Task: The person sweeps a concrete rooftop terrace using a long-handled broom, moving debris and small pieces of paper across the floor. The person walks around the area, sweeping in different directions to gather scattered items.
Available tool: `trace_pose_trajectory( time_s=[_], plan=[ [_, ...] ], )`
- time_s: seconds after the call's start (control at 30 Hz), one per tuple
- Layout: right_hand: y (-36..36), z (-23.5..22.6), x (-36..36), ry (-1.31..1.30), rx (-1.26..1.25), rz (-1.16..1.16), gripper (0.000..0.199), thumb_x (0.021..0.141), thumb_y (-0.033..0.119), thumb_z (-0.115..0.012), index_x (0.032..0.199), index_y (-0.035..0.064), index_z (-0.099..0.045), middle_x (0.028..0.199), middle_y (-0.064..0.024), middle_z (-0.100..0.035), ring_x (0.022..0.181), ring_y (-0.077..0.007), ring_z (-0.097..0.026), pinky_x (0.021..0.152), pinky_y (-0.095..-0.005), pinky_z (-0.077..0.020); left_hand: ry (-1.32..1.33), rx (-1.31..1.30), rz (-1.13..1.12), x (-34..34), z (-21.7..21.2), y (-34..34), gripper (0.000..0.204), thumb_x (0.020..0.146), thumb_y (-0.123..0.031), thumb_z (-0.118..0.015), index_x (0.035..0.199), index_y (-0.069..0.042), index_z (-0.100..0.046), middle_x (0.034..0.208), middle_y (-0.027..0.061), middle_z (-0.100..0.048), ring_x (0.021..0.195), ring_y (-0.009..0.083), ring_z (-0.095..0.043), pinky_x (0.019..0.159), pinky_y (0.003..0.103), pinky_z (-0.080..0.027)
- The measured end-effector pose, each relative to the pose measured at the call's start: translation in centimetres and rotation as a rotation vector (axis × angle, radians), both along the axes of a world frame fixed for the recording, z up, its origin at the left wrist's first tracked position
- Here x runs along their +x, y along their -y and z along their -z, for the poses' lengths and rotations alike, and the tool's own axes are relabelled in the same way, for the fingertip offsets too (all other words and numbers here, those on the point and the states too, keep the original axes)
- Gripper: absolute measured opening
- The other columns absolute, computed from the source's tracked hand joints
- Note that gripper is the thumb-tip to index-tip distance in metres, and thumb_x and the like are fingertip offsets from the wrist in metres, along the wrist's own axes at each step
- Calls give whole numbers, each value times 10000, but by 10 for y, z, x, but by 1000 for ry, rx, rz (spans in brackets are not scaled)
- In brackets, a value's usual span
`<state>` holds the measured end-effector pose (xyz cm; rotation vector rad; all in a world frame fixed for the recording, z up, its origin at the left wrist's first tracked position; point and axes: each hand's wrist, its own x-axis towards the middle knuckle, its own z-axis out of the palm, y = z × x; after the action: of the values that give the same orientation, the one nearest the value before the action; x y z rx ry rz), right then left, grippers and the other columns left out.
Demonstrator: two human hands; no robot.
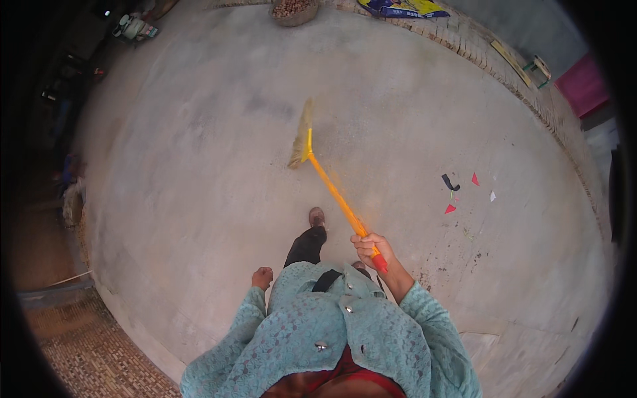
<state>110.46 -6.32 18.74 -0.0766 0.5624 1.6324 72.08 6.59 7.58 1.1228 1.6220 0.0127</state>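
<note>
Broom (326, 178) w/ bristles (302, 138) nr 12 o'clock; R hand (373, 249) wrapped round handle (342, 201) betw. 4 & 5. Prob. light, handle stiff, bristles bendy; best held there. L hand (263, 278) loosely fisted, nothing visible in it.

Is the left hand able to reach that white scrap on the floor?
Probably not: the left hand hangs beside the person, while the white scrap lies far right, beyond the right hand holding the broom.
</note>
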Motion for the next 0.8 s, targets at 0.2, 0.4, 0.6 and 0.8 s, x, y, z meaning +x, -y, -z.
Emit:
trace_pose_trajectory(
  time_s=[0.2,0.4,0.6,0.8],
  plan=[
    [-134,33,-1,-96,15,-179,379,727,-75,-408,1083,39,-343,725,-43,-358,473,-38,-393,388,-144,-340,85,-70,-20,47,40,-68,244,725,-202,-534,903,-38,-561,652,27,-564,543,100,-525,417,258,-425],
    [-140,13,65,-177,-146,-2,331,730,-51,-411,1056,-32,-358,745,-102,-407,496,-75,-432,418,-171,-400,159,-35,8,88,38,-133,245,732,-201,-541,897,-22,-562,651,36,-566,552,108,-525,478,244,-431],
    [-98,-21,119,-57,-279,302,377,721,-61,-395,1092,-2,-356,775,-111,-387,501,-82,-420,416,-169,-393,187,134,253,131,48,-176,238,739,-191,-561,927,-47,-548,707,26,-567,628,100,-524,553,242,-429],
    [-106,-75,126,373,-363,199,673,729,-57,-421,1281,257,-198,768,-95,-392,525,-80,-397,443,-182,-370,517,-3,395,291,-78,-190,319,783,-262,-551,1028,-60,-516,848,35,-566,765,109,-531,649,231,-419]
  ],
)
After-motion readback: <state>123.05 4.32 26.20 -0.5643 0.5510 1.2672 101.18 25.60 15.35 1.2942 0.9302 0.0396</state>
